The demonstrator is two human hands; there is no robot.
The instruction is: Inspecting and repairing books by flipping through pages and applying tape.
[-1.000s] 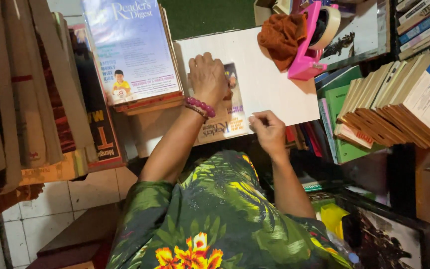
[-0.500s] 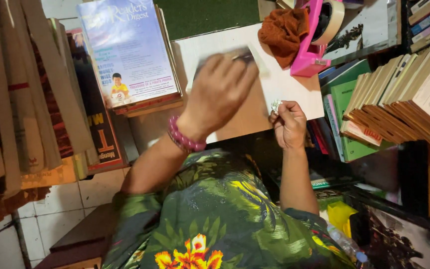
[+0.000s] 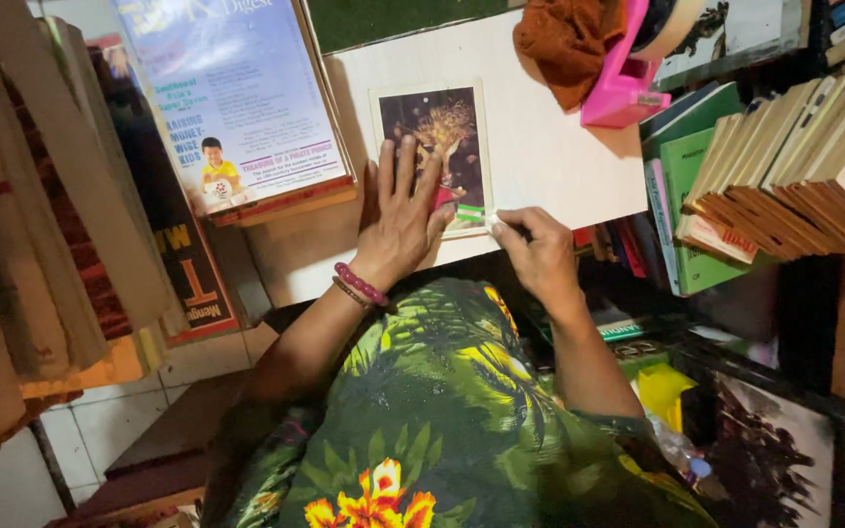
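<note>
L hand (image 3: 401,220) flat, fingers spread, pinning dark-cover book (image 3: 434,147) to white tabletop (image 3: 550,156) so it won't slide; R hand (image 3: 538,249) at book's near corner, fingertips pinching small pale strip.

White table (image 3: 559,156): book (image 3: 437,147), rust cloth (image 3: 564,39), pink tape dispenser (image 3: 623,78).

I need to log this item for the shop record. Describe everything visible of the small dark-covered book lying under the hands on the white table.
The small book is a thin paperback, its dark cover showing a golden-brown picture inside a pale cream border. It lies flat, cover up, on the white table, near the front edge. The left hand presses flat on its lower left part, fingers spread over the cover. The right hand pinches at its lower right corner, where a small green and white strip sits. A patch of red shows beside the left fingers.
</note>
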